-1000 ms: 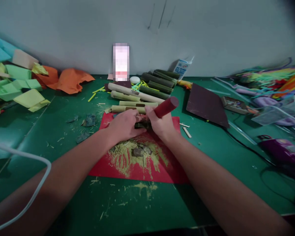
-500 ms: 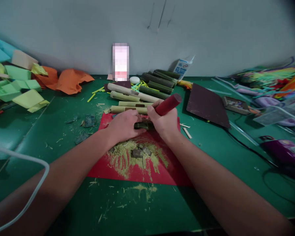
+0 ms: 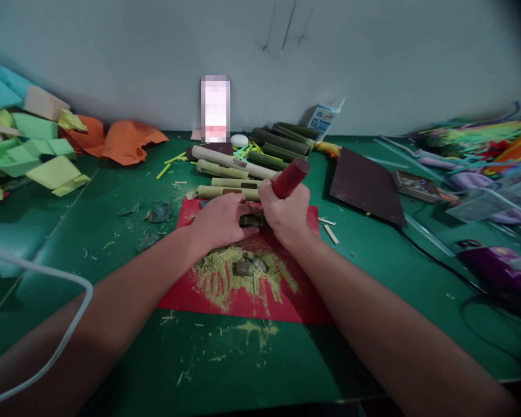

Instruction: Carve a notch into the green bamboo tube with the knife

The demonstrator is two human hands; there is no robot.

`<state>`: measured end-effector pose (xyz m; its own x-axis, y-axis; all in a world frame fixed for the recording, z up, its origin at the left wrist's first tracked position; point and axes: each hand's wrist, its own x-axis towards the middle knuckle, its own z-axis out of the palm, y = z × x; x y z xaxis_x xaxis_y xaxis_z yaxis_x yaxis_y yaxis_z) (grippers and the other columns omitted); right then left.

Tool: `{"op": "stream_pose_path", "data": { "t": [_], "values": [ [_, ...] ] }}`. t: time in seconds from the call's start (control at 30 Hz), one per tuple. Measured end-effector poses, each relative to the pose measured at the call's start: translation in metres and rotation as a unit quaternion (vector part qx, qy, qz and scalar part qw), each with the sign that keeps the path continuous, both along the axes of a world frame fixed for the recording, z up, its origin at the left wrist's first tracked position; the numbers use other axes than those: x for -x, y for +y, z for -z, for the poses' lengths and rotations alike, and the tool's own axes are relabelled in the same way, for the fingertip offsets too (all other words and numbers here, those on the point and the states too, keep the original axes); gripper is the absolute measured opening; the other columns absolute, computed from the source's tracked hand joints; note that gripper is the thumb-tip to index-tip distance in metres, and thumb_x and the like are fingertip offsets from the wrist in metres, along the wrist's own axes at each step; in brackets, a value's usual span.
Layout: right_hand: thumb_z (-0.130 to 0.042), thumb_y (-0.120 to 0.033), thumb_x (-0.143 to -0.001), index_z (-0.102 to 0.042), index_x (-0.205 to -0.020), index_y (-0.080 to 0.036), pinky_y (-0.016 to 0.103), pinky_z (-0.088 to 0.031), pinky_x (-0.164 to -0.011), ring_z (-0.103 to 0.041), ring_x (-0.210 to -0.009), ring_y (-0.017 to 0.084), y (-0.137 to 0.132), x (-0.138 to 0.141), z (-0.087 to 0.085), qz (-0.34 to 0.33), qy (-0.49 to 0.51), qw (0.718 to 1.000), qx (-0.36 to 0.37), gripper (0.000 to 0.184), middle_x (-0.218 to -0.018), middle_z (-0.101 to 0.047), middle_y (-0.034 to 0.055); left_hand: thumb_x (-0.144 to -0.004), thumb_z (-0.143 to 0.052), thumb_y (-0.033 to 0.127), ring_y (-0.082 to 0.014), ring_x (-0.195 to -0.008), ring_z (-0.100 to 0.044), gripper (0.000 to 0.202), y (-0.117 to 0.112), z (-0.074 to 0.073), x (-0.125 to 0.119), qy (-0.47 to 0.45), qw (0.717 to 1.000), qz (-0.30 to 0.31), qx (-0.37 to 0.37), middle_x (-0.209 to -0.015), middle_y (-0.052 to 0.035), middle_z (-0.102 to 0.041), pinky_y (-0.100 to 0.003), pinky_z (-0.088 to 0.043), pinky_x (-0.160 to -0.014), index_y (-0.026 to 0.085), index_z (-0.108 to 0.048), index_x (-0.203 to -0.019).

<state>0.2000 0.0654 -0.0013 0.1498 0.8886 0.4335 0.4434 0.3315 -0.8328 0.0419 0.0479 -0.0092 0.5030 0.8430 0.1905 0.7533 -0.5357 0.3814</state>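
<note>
My left hand (image 3: 221,220) presses a short dark green bamboo piece (image 3: 250,220) down over a red sheet (image 3: 176,295), fingers closed round its left part. In a fist, my right hand (image 3: 286,217) grips a tool by its thick red handle (image 3: 290,178), which sticks up and leans right. The tool's working end is hidden behind the hand, close to the bamboo. Pale sawdust and shavings (image 3: 217,278) with some dark chips (image 3: 245,267) lie on the sheet, nearer to me.
Pale bamboo pieces (image 3: 230,191) and dark green bamboo tubes (image 3: 282,143) lie behind my hands. A phone (image 3: 216,110) stands against the wall. Folded paper (image 3: 52,174) is at left. A brown board (image 3: 364,185) and a black cord (image 3: 438,266) lie right; a white cable (image 3: 80,313) crosses my left forearm.
The red handle has shifted a little left and stands somewhat more upright, as my right hand turned with it. My left hand stays in place on the bamboo piece.
</note>
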Motion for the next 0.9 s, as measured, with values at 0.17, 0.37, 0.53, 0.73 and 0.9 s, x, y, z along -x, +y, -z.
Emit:
{"op": "stream_pose_path", "data": {
  "t": [0.17,0.37,0.53,0.73,0.9],
  "values": [
    [-0.059,-0.034,-0.076,-0.040,-0.060,-0.025,0.033,-0.033,-0.059,-0.039,-0.061,0.014,0.003,0.001,-0.002,-0.003,0.005,1.000,0.009,0.026,-0.059,-0.042,-0.0027,-0.087,-0.070,0.042,-0.0315,-0.101,-0.067,0.032,-0.003,-0.004,-0.002,0.025,0.999,-0.022,-0.012,-0.105,-0.0121,-0.070,-0.046,-0.055,-0.088,0.017,-0.074,-0.107],
    [-0.060,-0.035,-0.078,-0.041,-0.062,-0.026,0.034,-0.035,-0.060,-0.040,-0.062,0.015,0.003,0.003,0.002,0.006,-0.023,1.000,0.008,0.026,-0.060,-0.043,-0.0017,-0.086,-0.073,0.042,-0.0310,-0.103,-0.068,0.031,-0.002,0.000,-0.003,-0.002,1.000,-0.022,-0.017,-0.105,-0.0120,-0.070,-0.044,-0.056,-0.089,0.017,-0.072,-0.104],
    [-0.061,-0.033,-0.075,-0.044,-0.063,-0.026,0.034,-0.038,-0.062,-0.040,-0.060,0.014,0.004,0.007,0.004,-0.046,-0.043,0.998,-0.024,0.023,-0.061,-0.045,-0.0018,-0.087,-0.072,0.040,-0.0291,-0.107,-0.069,0.028,0.007,0.007,0.001,-0.058,0.997,0.032,-0.034,-0.110,-0.0096,-0.075,-0.041,-0.056,-0.092,0.019,-0.075,-0.106],
    [-0.058,-0.030,-0.072,-0.037,-0.059,-0.026,0.031,-0.034,-0.053,-0.037,-0.057,0.013,0.009,0.006,-0.003,-0.013,0.057,0.996,0.066,0.024,-0.058,-0.040,-0.0024,-0.086,-0.075,0.038,-0.0300,-0.102,-0.070,0.028,0.006,0.001,0.001,-0.017,0.999,0.022,-0.022,-0.107,-0.0104,-0.076,-0.044,-0.055,-0.092,0.019,-0.078,-0.105],
    [-0.057,-0.031,-0.073,-0.038,-0.058,-0.026,0.030,-0.035,-0.051,-0.039,-0.055,0.013,0.014,0.003,-0.001,0.018,0.084,0.994,0.066,0.024,-0.056,-0.042,-0.0027,-0.087,-0.074,0.039,-0.0296,-0.106,-0.068,0.030,0.006,-0.001,0.000,0.000,0.999,0.024,-0.021,-0.107,-0.0107,-0.074,-0.044,-0.053,-0.096,0.018,-0.077,-0.108]
  ]
}}
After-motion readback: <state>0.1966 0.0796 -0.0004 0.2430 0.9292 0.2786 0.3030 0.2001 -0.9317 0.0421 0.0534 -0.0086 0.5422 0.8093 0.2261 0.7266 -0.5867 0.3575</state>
